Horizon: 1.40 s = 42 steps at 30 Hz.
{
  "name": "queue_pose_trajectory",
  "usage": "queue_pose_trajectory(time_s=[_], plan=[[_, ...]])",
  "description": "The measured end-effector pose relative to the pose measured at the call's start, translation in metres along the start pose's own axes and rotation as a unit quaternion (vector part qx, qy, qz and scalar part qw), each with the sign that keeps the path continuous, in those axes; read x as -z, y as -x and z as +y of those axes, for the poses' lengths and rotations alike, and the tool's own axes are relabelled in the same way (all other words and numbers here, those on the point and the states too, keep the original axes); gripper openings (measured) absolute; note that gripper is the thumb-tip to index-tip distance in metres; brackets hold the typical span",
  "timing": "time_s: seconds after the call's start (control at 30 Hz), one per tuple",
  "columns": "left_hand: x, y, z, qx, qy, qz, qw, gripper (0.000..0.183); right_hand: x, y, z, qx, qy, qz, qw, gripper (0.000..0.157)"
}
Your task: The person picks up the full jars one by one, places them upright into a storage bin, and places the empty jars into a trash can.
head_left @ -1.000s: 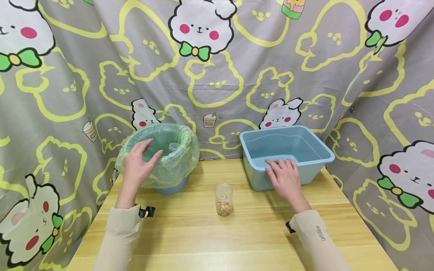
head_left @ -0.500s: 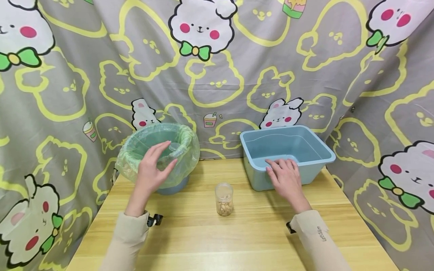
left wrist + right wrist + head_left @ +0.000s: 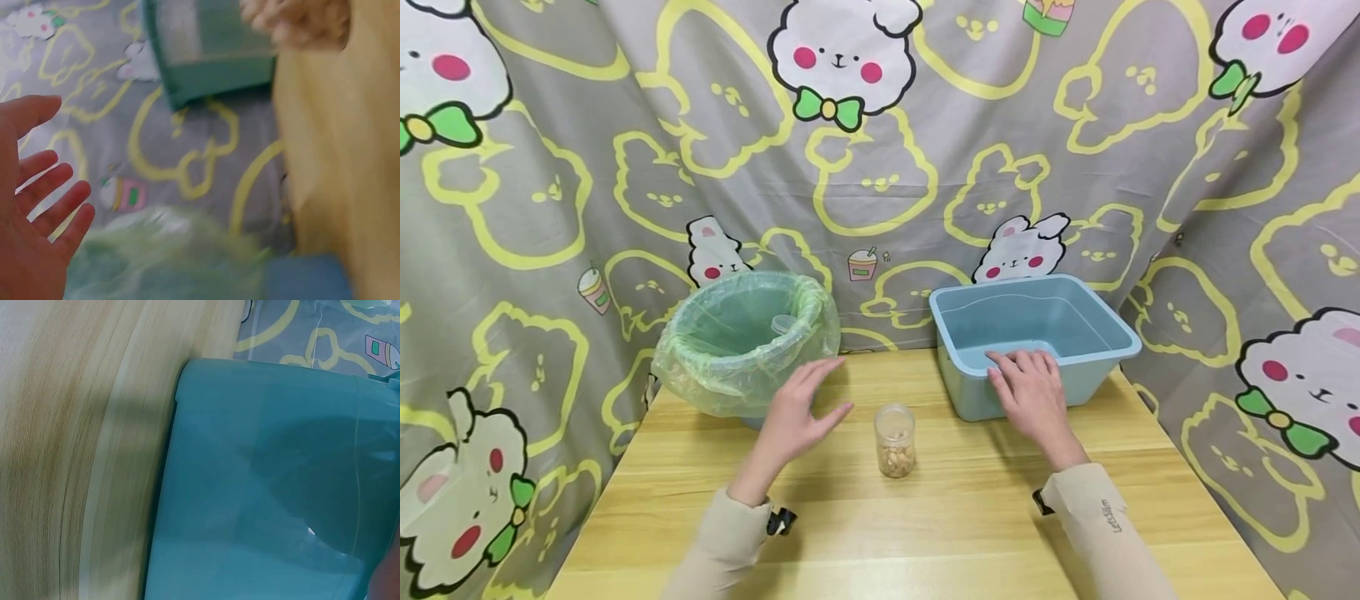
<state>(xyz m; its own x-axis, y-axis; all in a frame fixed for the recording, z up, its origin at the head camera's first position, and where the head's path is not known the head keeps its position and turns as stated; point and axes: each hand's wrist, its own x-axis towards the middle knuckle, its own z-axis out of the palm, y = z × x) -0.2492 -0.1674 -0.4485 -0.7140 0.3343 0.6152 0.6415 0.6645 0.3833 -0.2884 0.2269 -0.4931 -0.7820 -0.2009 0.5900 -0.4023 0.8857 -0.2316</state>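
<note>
A clear jar [image 3: 895, 442] partly filled with pale nuts, perhaps cashews, stands upright on the wooden table. My left hand [image 3: 797, 421] hovers left of the jar, thumb and fingers spread and nothing between them. The left wrist view shows the same hand [image 3: 44, 194] with fingers apart; the nuts [image 3: 306, 22] appear at its top edge. My right hand [image 3: 1032, 398] rests on the front rim of a blue-grey plastic tub [image 3: 951, 346], fingers lying over the edge. Only a sliver of that hand [image 3: 386, 575] enters the right wrist view, beside the tub's wall [image 3: 212, 487].
At the back left stands a round bin lined with a translucent green bag [image 3: 730, 383]. A small clear plastic piece [image 3: 784, 323] lies against the liner inside its right rim. A patterned curtain [image 3: 880, 167] hangs behind the wooden table [image 3: 925, 542].
My left hand has moved from over the lined bin rightward and nearer to me, towards the jar's left side. The right hand, jar and tub keep their places.
</note>
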Motion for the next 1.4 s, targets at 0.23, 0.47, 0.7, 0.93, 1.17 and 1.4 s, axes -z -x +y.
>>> queue_pose_trajectory(time_s=[0.23, 0.47, 0.7, 0.93, 1.17, 1.4], plan=[[-0.044, 0.015, 0.007, 0.046, 0.037, -0.116, 0.9915, 0.084, 0.001, -0.003, -0.001, 0.007, 0.002, 0.002, 1.000, 0.038], [-0.071, 0.017, 0.015, 0.063, 0.053, -0.211, 0.9740, 0.093, 0.002, -0.003, -0.002, 0.005, 0.000, -0.001, 1.000, 0.039], [-0.082, 0.019, 0.017, 0.083, 0.079, -0.240, 0.9639, 0.083, 0.004, -0.003, -0.002, 0.004, 0.000, 0.001, 1.000, 0.038], [-0.085, 0.020, 0.018, 0.091, 0.082, -0.242, 0.9626, 0.083, 0.005, -0.004, -0.001, 0.002, 0.002, 0.000, 1.000, 0.039], [-0.086, 0.020, 0.017, 0.086, 0.085, -0.245, 0.9620, 0.083, 0.004, -0.002, -0.002, 0.002, 0.008, 0.003, 1.000, 0.038], [-0.086, 0.022, 0.014, 0.084, 0.090, -0.243, 0.9622, 0.082, 0.003, 0.001, -0.011, -0.003, 0.012, -0.001, 1.000, 0.037]])
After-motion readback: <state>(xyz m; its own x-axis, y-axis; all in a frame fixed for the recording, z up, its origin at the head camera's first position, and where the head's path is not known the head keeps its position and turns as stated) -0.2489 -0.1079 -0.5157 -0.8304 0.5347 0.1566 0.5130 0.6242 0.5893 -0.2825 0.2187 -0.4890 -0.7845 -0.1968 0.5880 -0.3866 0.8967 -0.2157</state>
